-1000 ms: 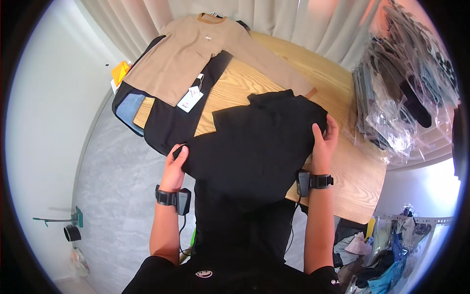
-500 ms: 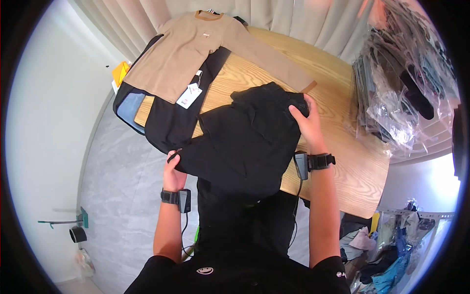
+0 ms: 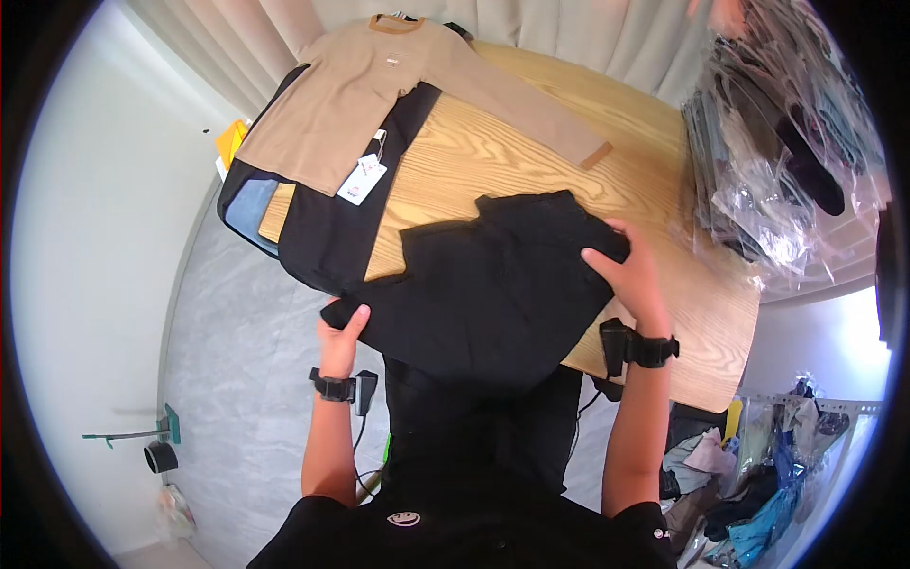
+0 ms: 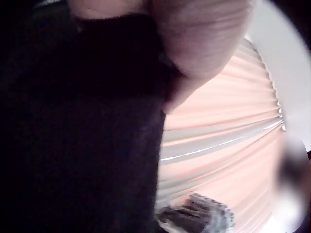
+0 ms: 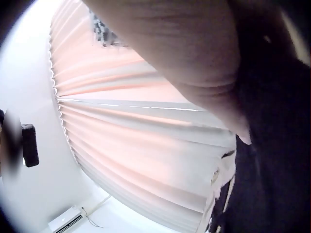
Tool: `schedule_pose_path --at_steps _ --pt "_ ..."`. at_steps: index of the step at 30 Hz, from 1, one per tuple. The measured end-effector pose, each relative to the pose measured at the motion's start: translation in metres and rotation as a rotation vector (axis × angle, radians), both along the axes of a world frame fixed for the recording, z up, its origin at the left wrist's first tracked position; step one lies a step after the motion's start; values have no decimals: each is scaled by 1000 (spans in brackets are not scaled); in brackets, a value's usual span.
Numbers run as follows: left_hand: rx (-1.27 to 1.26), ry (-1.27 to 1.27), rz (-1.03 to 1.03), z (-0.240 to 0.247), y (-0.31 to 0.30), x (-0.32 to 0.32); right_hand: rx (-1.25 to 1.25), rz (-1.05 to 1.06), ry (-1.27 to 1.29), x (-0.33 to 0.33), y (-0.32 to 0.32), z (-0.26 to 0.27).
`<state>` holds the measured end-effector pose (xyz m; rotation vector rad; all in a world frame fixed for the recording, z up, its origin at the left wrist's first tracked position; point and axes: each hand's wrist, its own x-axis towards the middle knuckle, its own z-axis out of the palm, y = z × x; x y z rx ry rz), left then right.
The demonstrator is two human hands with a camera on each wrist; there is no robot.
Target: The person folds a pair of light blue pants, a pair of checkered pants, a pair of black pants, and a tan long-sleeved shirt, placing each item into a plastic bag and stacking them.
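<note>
A black garment (image 3: 483, 294) is spread between both hands in the head view, over the near edge of the wooden table (image 3: 664, 218). My left hand (image 3: 339, 346) grips its left corner, with the thumb on top. At the upper right corner my right hand (image 3: 640, 280) pinches the cloth, thumb on top and fingers behind. In the left wrist view the dark cloth (image 4: 82, 145) fills the left side. The right wrist view has the thumb pressed against the cloth (image 5: 277, 160). Fingers under the fabric are mostly hidden.
A tan long-sleeved top (image 3: 332, 104) with a white tag (image 3: 362, 180) lies over black trousers (image 3: 332, 228) at the table's left. Plastic-wrapped clothes (image 3: 749, 171) hang at the right. More bagged clothes (image 3: 739, 484) are low at the right, and curtains (image 3: 588, 38) line the back.
Both hands keep their hold on the black garment. The right hand first moved up and left, then back down and right, and the folded-up cloth is pulled flatter again.
</note>
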<state>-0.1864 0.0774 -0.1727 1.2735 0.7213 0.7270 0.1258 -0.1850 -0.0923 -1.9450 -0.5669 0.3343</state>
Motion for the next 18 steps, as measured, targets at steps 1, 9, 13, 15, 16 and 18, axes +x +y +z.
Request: schedule_pose_path --at_steps 1,9,13,15,16,18 --pt "200 105 11 14 -1 0 -28 -32 -146 -2 -7 8" --pt "390 327 -151 81 -3 85 62 -293 -633 77 5 50" --pt "782 601 -247 61 5 92 -78 -145 -613 63 13 32" --pt "841 474 -161 59 4 91 -74 106 -378 53 22 21" --pt "739 460 -152 57 7 91 -63 140 -279 48 31 15" --pt "716 483 -172 58 12 93 -117 215 -247 49 49 1"
